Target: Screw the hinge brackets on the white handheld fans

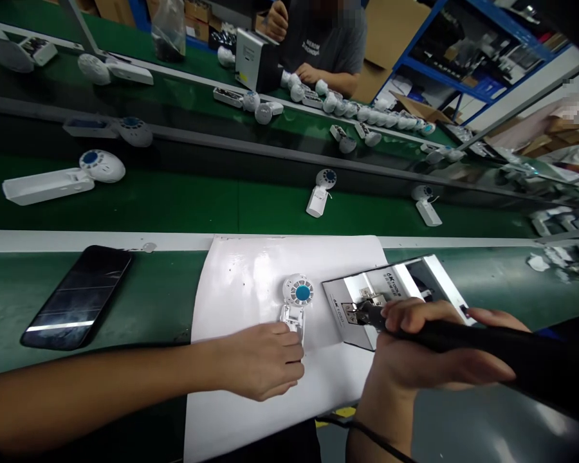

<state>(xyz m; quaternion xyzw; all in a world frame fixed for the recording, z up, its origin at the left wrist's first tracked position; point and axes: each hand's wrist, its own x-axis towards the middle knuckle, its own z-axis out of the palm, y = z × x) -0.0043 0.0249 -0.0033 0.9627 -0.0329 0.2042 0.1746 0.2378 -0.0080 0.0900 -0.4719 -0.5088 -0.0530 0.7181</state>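
Observation:
On a white sheet (pixel 241 283) lies a small white device (pixel 298 291) with a round blue-centred head. My left hand (pixel 265 361) rests over its lower body, fingers curled on it and hiding part of it. My right hand (pixel 415 347) is wrapped round a black handheld power tool (pixel 444 335). The tool's tip reaches the metal front of a silver box (pixel 390 280) with printed lettering, to the right of the device. What the tip touches there is too small to tell.
A black phone (pixel 80 299) lies at the left. Behind a white rail (pixel 174 241), a green conveyor (pixel 222 199) carries several white devices. Across it sits a person (pixel 332 51) near a row of devices. A cable runs below my right hand.

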